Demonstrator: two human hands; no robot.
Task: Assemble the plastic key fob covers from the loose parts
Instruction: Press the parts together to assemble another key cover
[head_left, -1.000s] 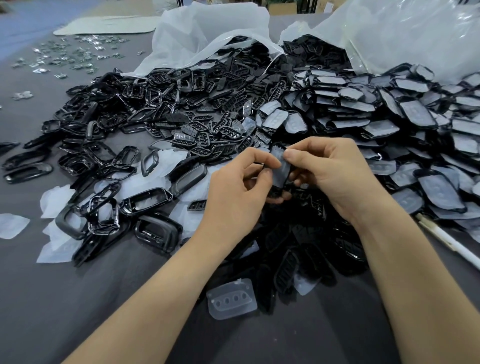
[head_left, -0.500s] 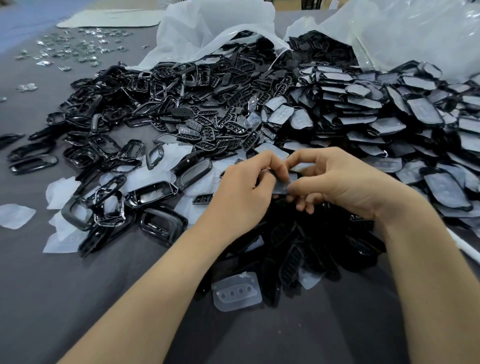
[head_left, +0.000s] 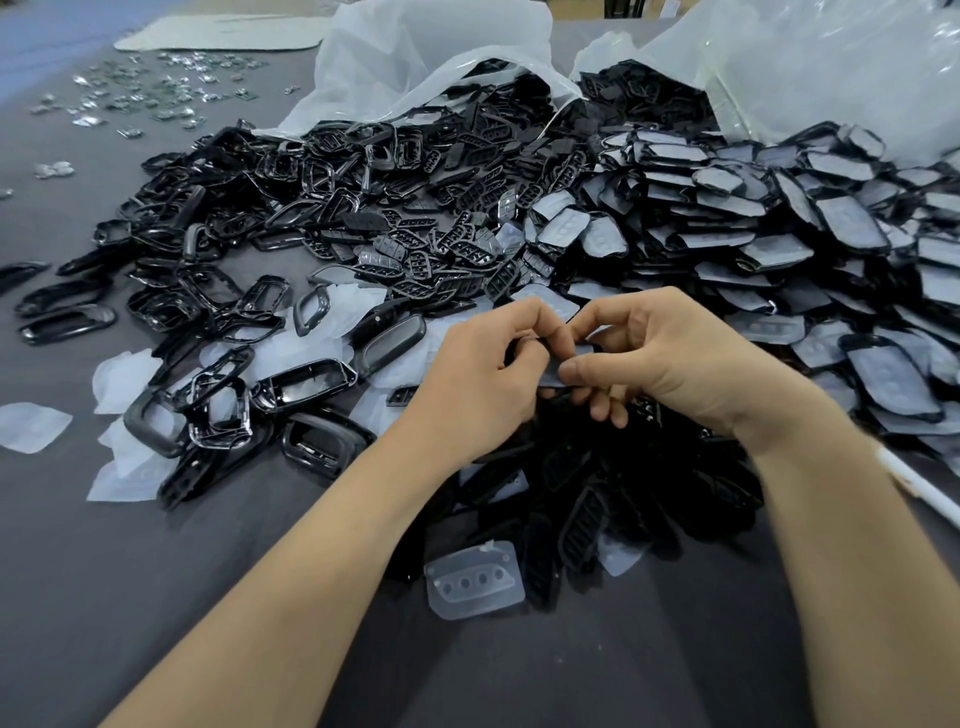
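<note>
Grey tabletop (head_left: 78, 597) under black plastic parts (head_left: 415, 218)

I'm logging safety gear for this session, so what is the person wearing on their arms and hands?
Nothing: the left hand and right hand are ungloved, the forearms are bare with no sleeves in view, and no watch, ring or wristband shows.

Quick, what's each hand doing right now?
Left hand: pinching the small grey part.
Right hand: pinching the same part.
</note>
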